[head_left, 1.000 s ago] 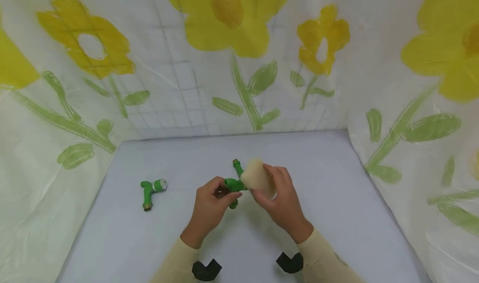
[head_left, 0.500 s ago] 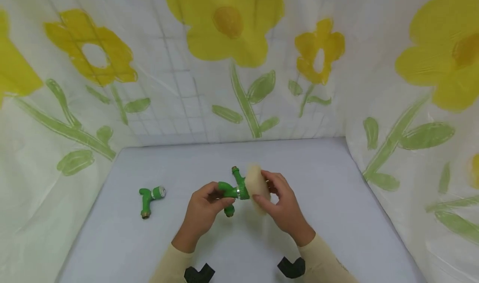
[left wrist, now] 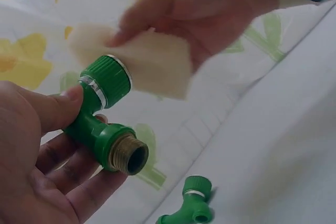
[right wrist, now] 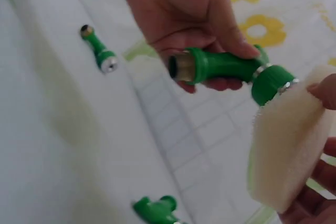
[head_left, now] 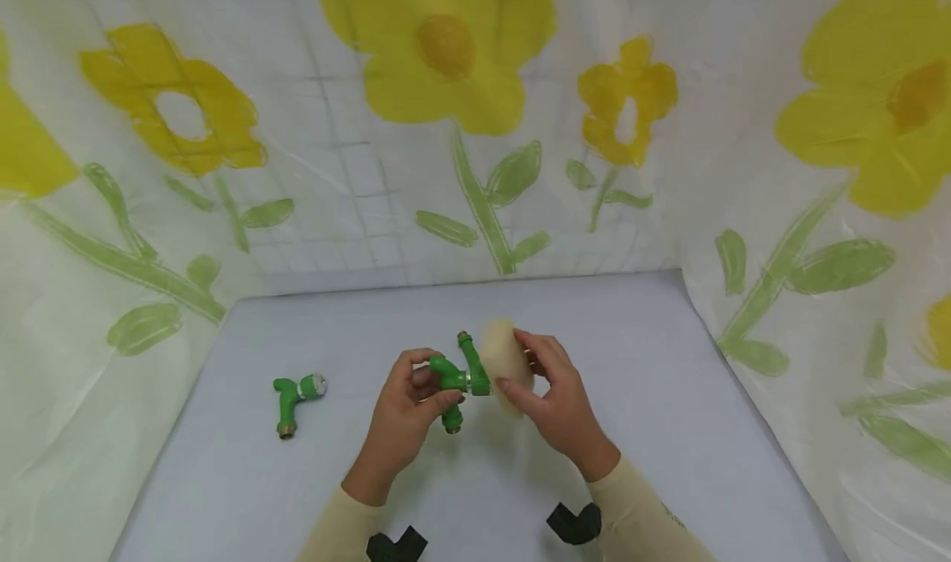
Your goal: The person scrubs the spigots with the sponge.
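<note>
My left hand [head_left: 401, 413] grips a green tap [head_left: 449, 374] between thumb and fingers, clear of the table. The left wrist view shows its ribbed knob [left wrist: 107, 80] and brass threaded end [left wrist: 129, 156], pointing away from the palm. My right hand [head_left: 555, 399] holds a thick cream sponge [head_left: 505, 360] by its sides, thumb on the near face. In the right wrist view the sponge [right wrist: 289, 140] stands right at the knob's end and overlaps its rim. Part of the tap's body is hidden behind the left fingers.
A second green tap [head_left: 468, 349] lies on the table just behind the held one, partly covered by it. Another green tap [head_left: 290, 401] lies off to the left. A white curtain with painted yellow flowers [head_left: 446, 46] hangs around the table [head_left: 624, 323].
The sponge has turned more edge-on and drawn off the knob, which shows more now. The held tap has shifted slightly left with my left hand. Both hands keep their holds.
</note>
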Available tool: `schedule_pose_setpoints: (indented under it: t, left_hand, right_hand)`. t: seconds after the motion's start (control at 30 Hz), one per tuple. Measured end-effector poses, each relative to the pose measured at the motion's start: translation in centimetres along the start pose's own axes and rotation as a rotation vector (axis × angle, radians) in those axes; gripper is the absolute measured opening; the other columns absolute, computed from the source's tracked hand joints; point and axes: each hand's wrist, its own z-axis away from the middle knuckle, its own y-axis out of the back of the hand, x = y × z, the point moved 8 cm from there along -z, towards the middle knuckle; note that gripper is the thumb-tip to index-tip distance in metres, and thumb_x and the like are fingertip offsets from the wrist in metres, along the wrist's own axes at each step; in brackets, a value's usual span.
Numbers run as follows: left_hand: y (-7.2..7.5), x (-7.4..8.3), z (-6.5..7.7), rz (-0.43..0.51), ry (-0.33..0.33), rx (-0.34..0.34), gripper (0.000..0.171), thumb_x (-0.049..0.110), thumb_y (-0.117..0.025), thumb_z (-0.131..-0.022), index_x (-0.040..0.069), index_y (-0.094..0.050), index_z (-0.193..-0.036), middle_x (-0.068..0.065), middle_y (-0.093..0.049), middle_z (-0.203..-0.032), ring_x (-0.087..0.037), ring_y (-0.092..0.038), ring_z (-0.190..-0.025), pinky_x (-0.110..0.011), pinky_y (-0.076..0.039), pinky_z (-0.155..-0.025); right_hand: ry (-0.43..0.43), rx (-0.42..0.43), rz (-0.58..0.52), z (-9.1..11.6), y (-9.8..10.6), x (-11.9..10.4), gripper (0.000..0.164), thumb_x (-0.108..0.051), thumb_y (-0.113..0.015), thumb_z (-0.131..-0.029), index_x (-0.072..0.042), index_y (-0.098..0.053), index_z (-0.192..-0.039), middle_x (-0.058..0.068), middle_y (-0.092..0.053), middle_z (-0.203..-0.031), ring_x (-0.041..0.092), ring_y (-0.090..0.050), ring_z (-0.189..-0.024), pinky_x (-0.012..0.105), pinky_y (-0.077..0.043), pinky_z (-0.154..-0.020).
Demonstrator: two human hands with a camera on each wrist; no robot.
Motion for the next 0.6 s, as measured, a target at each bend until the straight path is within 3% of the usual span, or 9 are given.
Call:
schedule_pose_setpoints:
  t: [0.13, 0.3, 0.4, 0.5, 0.6]
  left_hand:
    - [0.6, -0.2, -0.1, 0.020, 0.006, 0.044, 0.050, -0.005, -0.079, -0.098, 0.000, -0.052, -0.140, -0.014, -0.075, -0.112, -0.029, -0.076, -0.106, -0.035, -0.065, -0.080]
    - [0.0, -0.4, -0.2, 0.120, -0.006, -0.002, 0.048, -0.004, -0.076, -0.100, 0.000, -0.048, -0.138, -0.022, -0.072, -0.113, -0.032, -0.075, -0.101, -0.040, -0.066, -0.075]
    - [0.0, 0.0, -0.3, 0.111, -0.031, 0.009, 0.047, -0.003, -0.077, -0.100, 0.002, -0.048, -0.137, -0.021, -0.072, -0.114, -0.033, -0.075, -0.102, -0.041, -0.066, -0.076]
    - [0.7, 0.3, -0.3, 0.097, -0.049, 0.071, 0.046, -0.006, -0.076, -0.099, 0.002, -0.050, -0.136, -0.019, -0.073, -0.112, -0.032, -0.076, -0.100, -0.039, -0.066, -0.079]
    - [1.1, 0.3, -0.3, 0.116, -0.036, 0.104, 0.045, -0.009, -0.075, -0.099, 0.002, -0.051, -0.135, -0.020, -0.073, -0.111, -0.030, -0.076, -0.097, -0.038, -0.066, -0.078]
  right_hand:
    - [0.005, -0.064, -0.005, 0.6, -0.8, 0.3, 0.063, -0.009, -0.083, -0.097, -0.007, -0.058, -0.155, 0.004, -0.061, -0.136, 0.023, -0.060, -0.118, 0.043, -0.057, -0.095]
    - [0.114, -0.065, -0.014, -0.2, -0.5, -1.2, 0.064, -0.004, -0.084, -0.093, -0.007, -0.059, -0.153, 0.006, -0.061, -0.137, 0.027, -0.059, -0.118, 0.041, -0.056, -0.096]
    - [0.074, -0.038, -0.001, -0.9, -0.1, -0.7, 0.063, -0.006, -0.083, -0.095, -0.007, -0.059, -0.153, 0.005, -0.061, -0.136, 0.025, -0.058, -0.117, 0.043, -0.056, -0.096]
    - [0.009, -0.045, -0.004, -0.5, -0.3, 0.2, 0.062, -0.007, -0.083, -0.096, -0.007, -0.059, -0.153, 0.004, -0.061, -0.135, 0.021, -0.058, -0.115, 0.044, -0.057, -0.095]
    - [0.028, -0.083, -0.037, 0.3, -0.9, 0.1, 0.062, -0.005, -0.084, -0.096, -0.005, -0.059, -0.153, 0.006, -0.061, -0.135, 0.023, -0.060, -0.116, 0.043, -0.059, -0.095]
